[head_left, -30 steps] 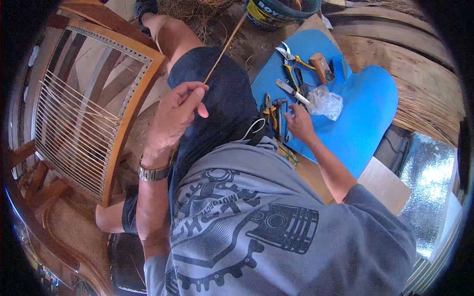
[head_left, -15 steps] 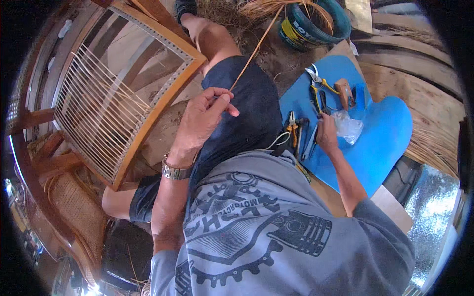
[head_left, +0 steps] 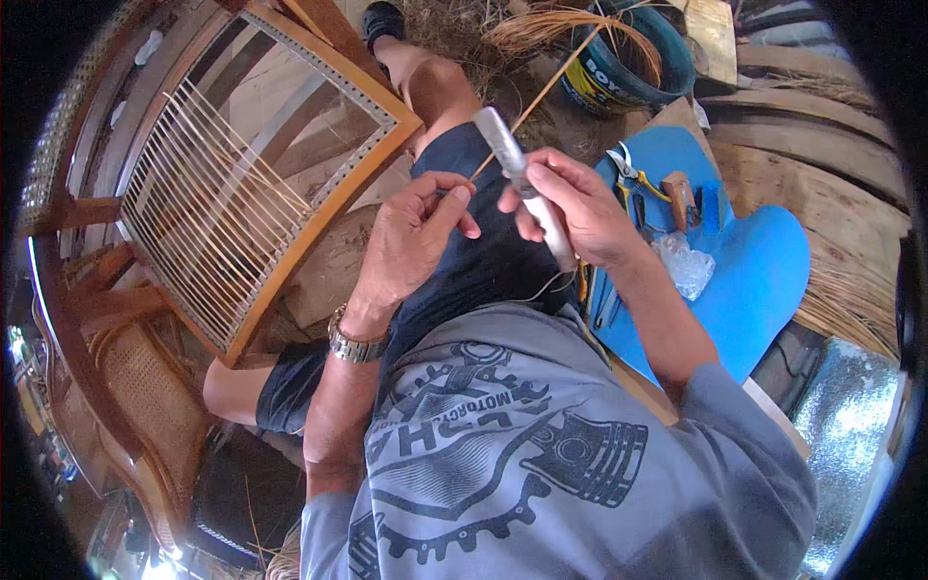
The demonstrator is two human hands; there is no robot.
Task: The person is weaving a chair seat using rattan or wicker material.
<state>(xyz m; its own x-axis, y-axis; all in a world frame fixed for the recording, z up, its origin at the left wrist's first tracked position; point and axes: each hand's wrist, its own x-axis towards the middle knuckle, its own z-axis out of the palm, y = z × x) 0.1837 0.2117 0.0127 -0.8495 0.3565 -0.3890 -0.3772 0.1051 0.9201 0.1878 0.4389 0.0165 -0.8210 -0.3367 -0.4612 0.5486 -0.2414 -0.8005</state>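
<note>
My left hand (head_left: 416, 232) is above my dark-clad leg, thumb and fingers pinched on a long thin cane strand (head_left: 537, 101) that runs up toward the back. Close to its right, my right hand (head_left: 575, 208) grips a knife (head_left: 500, 140) with a pale handle, its broad blade pointing up and left near the strand. At the left, a wooden chair frame (head_left: 319, 227) is partly laced with parallel cane strands (head_left: 201, 219). On a blue mat (head_left: 759, 280) lie pruning shears (head_left: 640, 179), a wooden block (head_left: 681, 198) and a crumpled plastic bag (head_left: 684, 266).
A dark bucket (head_left: 667, 87) holds coiled cane (head_left: 530, 31) at the back. Wooden planks (head_left: 793, 135) and loose cane strands (head_left: 851, 309) lie right, beside a silvery sheet (head_left: 841, 435). A woven chair (head_left: 145, 406) is at lower left; cords and fibres litter the ground.
My right hand has picked up the knife from the mat and raised it leftward beside my left hand. My view has shifted, moving the scene rightward; my left hand still pinches the strand.
</note>
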